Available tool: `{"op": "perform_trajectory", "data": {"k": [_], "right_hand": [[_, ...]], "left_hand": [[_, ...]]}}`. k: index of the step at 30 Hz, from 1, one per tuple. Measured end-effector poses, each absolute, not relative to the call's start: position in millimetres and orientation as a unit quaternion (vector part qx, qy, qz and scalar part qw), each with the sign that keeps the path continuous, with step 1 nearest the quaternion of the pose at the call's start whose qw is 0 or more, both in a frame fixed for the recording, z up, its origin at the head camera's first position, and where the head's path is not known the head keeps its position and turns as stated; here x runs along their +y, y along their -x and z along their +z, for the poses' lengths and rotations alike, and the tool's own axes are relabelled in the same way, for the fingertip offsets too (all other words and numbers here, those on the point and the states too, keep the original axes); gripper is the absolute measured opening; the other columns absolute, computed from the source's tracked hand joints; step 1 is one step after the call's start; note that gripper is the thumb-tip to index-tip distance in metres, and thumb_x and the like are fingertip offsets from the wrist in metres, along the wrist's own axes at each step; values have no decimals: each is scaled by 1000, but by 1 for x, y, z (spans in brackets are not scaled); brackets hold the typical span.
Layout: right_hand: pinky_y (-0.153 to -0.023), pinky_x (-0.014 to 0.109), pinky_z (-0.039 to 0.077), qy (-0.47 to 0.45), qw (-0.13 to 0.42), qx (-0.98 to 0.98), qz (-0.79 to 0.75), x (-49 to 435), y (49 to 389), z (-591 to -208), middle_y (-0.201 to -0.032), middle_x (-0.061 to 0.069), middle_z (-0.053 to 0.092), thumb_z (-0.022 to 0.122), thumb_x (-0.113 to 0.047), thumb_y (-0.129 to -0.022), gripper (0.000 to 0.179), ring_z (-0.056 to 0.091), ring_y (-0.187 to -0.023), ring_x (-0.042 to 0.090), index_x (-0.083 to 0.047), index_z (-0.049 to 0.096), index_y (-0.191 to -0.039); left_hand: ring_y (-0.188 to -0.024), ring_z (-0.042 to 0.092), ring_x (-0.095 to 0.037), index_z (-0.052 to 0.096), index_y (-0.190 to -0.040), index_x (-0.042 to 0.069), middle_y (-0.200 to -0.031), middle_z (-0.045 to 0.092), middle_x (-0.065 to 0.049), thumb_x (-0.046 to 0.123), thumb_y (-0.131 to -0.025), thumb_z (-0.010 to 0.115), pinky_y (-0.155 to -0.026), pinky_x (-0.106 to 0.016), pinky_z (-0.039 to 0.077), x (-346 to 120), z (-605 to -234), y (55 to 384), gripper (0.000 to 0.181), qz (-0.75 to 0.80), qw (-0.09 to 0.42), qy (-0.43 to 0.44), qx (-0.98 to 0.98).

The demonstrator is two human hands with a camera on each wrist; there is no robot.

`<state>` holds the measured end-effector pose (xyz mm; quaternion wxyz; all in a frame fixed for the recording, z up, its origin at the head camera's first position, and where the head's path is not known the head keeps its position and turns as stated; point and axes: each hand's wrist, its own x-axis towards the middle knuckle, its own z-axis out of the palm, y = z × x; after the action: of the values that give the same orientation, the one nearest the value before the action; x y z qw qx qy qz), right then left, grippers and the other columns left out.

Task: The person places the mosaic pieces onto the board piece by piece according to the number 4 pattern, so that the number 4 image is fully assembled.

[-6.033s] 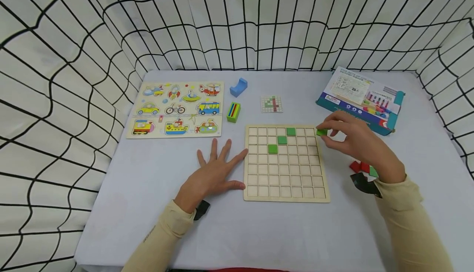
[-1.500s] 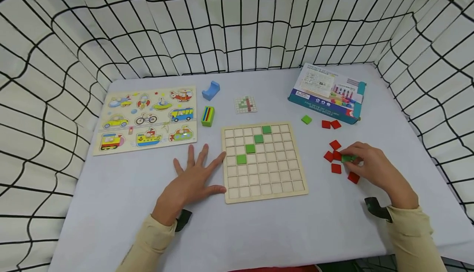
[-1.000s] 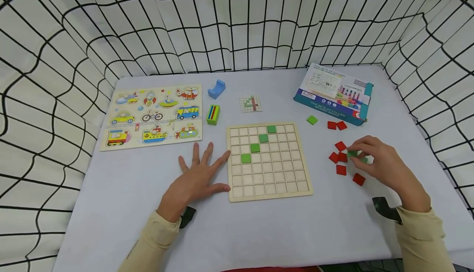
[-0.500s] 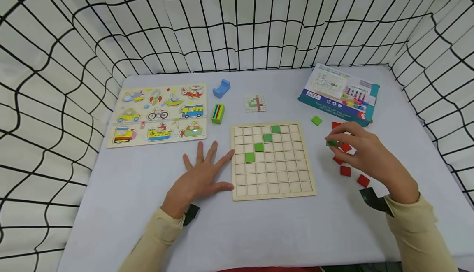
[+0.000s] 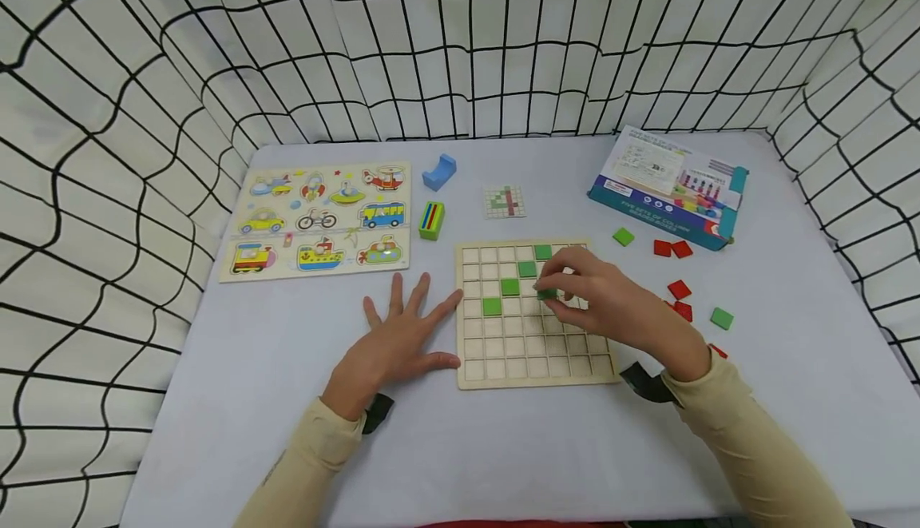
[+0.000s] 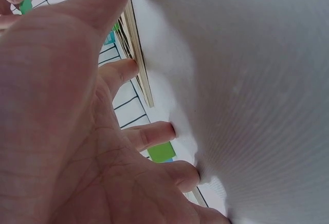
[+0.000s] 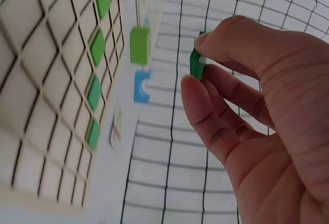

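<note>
Fingers of the right hand [image 5: 609,298] pinch a green tile [image 5: 546,294] over the board [image 5: 496,348]

Head view: I have the green tile above the board, just right of four laid tiles [image 5: 509,287] in a diagonal. The left hand [image 5: 395,344] spreads its fingers apart, index finger and thumb reaching the board's left edge. White bench [image 5: 503,448] runs from the board's lower rim to the near edge; red tiles [image 5: 679,289] and a box [image 5: 654,180] lie off to the right. Black-gridded white walls [image 5: 431,25] stand behind and beside.

Left wrist view: fingertips rest on the bench beside the board's edge.

Right wrist view: I see thumb and fingers clamped on the green tile, apart from the board.
</note>
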<state>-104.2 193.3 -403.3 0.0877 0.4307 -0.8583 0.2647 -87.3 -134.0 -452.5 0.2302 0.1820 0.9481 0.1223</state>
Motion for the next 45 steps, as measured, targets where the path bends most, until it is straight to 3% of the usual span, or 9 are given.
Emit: {"op": "perform_trajectory", "data": {"k": [7,16,22,27,33,45], "right_hand": [[-82,28,62,-433,35,-855,283,157,105,-426,-115,11,67,88,-4,-87,23,62,-103,21,-3,81,-110],[-79,26,57,-483,64,-820,300,126,106,-470,-102,10,66,82,4,-85,12,60,-95,22,-1,79,-95],[-83,25,58,-471,29,-833,290,120,104,-470,-107,8,69,80,1,-91,10,60,-98,22,-2,79,-101],[-84,26,58,-478,58,-833,274,121,106,-473,-103,7,70,83,1,-89,10,60,-97,23,-3,79,-97],[-87,29,59,-483,70,-829,273,126,107,-475,-104,8,70,84,-1,-90,11,61,-99,23,-5,78,-98],[-92,29,57,-455,19,-854,251,131,104,-469,-107,7,67,78,-4,-96,6,58,-103,22,-6,80,-102]], "left_hand": [[-162,-11,-61,23,-171,37,-181,4,-23,64,-93,74,-115,-93,3,-130,-451,90,98,119,226,-191,948],[-162,-12,-60,23,-172,37,-181,3,-23,62,-92,76,-115,-93,1,-134,-452,88,99,127,234,-179,947],[-162,-9,-62,26,-171,38,-180,7,-25,60,-90,79,-113,-94,1,-141,-454,84,99,138,220,-176,950],[-162,-8,-62,25,-170,41,-180,9,-24,65,-90,77,-112,-95,1,-142,-460,86,99,154,207,-188,948],[-162,-10,-62,25,-171,37,-180,6,-25,60,-91,78,-113,-94,1,-136,-457,89,98,131,220,-187,948],[-161,-8,-64,26,-171,33,-180,6,-26,61,-92,76,-111,-95,4,-131,-458,90,98,120,217,-189,950]]}}
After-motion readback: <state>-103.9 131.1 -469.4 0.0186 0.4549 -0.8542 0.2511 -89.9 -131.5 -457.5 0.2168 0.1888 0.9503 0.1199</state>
